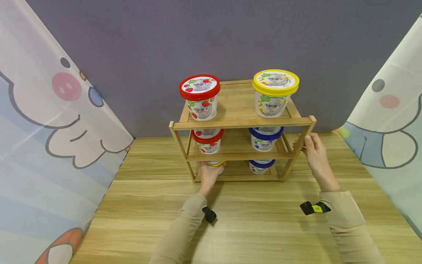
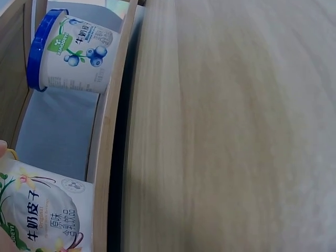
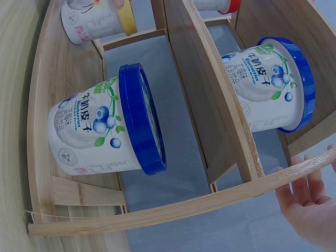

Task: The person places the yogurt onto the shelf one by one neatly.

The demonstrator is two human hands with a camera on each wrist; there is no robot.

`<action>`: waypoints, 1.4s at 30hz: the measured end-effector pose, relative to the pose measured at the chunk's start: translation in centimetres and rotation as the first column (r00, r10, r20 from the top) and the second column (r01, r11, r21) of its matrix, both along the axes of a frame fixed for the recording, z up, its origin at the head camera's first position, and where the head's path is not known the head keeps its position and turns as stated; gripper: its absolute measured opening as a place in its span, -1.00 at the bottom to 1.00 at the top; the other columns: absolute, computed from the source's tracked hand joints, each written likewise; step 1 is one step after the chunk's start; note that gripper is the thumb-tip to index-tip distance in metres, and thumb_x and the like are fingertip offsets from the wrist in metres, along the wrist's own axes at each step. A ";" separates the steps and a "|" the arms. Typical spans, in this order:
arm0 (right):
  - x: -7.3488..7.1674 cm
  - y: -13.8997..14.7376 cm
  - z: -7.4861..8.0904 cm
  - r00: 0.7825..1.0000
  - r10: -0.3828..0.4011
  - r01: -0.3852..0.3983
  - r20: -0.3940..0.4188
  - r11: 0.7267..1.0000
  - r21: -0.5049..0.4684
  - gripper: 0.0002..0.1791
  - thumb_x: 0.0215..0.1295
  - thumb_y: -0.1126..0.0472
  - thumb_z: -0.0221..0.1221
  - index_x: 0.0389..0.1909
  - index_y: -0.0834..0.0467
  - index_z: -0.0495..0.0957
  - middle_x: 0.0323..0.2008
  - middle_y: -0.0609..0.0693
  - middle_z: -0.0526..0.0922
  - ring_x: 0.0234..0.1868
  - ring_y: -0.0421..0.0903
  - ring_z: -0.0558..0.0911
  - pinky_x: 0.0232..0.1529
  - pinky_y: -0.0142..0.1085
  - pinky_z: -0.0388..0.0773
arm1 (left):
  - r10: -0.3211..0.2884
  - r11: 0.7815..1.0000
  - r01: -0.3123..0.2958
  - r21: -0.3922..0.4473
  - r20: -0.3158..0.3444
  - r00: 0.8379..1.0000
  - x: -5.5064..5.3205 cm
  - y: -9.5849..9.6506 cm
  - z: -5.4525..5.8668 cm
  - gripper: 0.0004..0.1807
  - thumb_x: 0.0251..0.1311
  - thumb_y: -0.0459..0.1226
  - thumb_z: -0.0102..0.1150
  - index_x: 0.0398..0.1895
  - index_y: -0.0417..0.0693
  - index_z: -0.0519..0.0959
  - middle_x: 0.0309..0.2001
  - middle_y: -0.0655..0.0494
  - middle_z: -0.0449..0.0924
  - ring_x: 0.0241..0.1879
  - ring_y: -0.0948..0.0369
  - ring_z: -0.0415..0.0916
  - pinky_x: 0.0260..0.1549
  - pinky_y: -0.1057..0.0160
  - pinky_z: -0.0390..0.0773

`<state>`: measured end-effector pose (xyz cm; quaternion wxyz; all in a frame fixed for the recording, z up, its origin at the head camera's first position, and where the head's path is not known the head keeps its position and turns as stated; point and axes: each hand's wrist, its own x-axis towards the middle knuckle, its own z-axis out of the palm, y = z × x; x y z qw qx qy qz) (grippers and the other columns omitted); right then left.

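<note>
A tub with a yellow lid [image 2: 44, 212] stands at the left of the bottom shelf of a wooden rack [image 1: 237, 104]. My left hand [image 1: 207, 176] reaches in from the front and grips this tub, its fingers about the side near the lid; the hand covers much of the tub in the head view. On the other side, my right hand [image 1: 315, 153] holds the rack's right front post [image 1: 300, 141], with the fingers curled round the wood in the right wrist view. A blue-lidded tub [image 3: 97, 128] stands at the right of the same bottom shelf.
Another red-lidded tub [image 1: 208, 143] and blue-lidded tub [image 1: 263, 141] share the middle shelf. On top stand a red-lidded tub [image 1: 202, 99] and a yellow-lidded tub [image 1: 273, 95]. A grey wall [image 1: 158, 66] rises behind the wooden table [image 1: 257, 220]; cartoon-printed curtains [image 1: 29, 154] hang at both sides.
</note>
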<state>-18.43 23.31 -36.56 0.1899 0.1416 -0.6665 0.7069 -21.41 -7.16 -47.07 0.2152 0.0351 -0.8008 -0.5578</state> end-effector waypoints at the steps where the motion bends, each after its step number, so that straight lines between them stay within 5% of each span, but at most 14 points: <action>1: 0.0 0.0 0.0 1.000 0.003 -0.003 -0.003 1.000 0.001 -0.83 0.36 0.18 -0.20 -0.22 0.10 0.37 -0.31 -0.04 0.48 -0.31 -0.27 0.53 -0.21 -0.54 0.41 | -0.007 1.000 0.007 0.005 0.001 1.000 0.0 0.0 0.0 -0.15 -0.33 -0.14 0.45 0.06 -0.24 0.21 -0.09 -0.14 0.27 -0.12 -0.04 0.35 -0.13 0.00 0.37; 24: -0.1 -0.1 -0.1 1.000 0.005 -0.005 -0.004 1.000 -0.028 -0.84 0.35 0.18 -0.19 -0.26 0.11 0.36 -0.34 -0.06 0.48 -0.30 -0.24 0.53 -0.20 -0.53 0.41 | -0.072 0.997 0.073 0.021 -0.027 0.997 0.3 -0.4 -0.1 -0.01 -0.31 -0.16 0.45 0.21 -0.17 0.07 0.06 -0.18 0.10 0.04 -0.05 0.21 0.03 -0.01 0.25; 27: -0.1 -0.1 -0.1 1.000 -0.005 0.005 0.000 1.000 -0.025 -0.84 0.35 0.17 -0.19 -0.27 0.11 0.36 -0.33 -0.09 0.47 -0.31 -0.24 0.53 -0.20 -0.53 0.41 | -0.072 0.997 0.071 0.026 0.015 0.997 0.5 -0.5 0.1 -0.01 -0.28 -0.12 0.43 0.23 -0.15 0.05 0.08 -0.19 0.08 0.05 -0.05 0.21 0.02 -0.04 0.26; 32: -0.2 0.0 -0.2 1.000 -0.016 0.016 0.001 1.000 -0.016 -0.83 0.35 0.16 -0.18 -0.26 0.11 0.36 -0.34 -0.07 0.49 -0.30 -0.22 0.53 -0.20 -0.52 0.41 | -0.038 0.999 0.039 -0.006 0.077 0.996 1.1 -0.4 0.5 -0.04 -0.25 -0.06 0.40 0.22 -0.13 0.08 0.11 -0.25 0.05 0.07 -0.12 0.18 -0.01 -0.10 0.25; 42: 0.0 -0.4 -0.2 0.998 -0.056 0.056 0.011 0.997 -0.049 -0.83 0.34 0.16 -0.15 -0.25 0.11 0.39 -0.34 0.02 0.48 -0.31 -0.22 0.53 -0.21 -0.51 0.41 | 0.023 0.995 -0.024 -0.100 -0.003 1.000 2.7 -0.2 1.0 -0.16 -0.18 -0.10 0.35 0.16 -0.17 0.14 0.06 -0.22 0.13 0.00 -0.09 0.23 -0.03 -0.08 0.26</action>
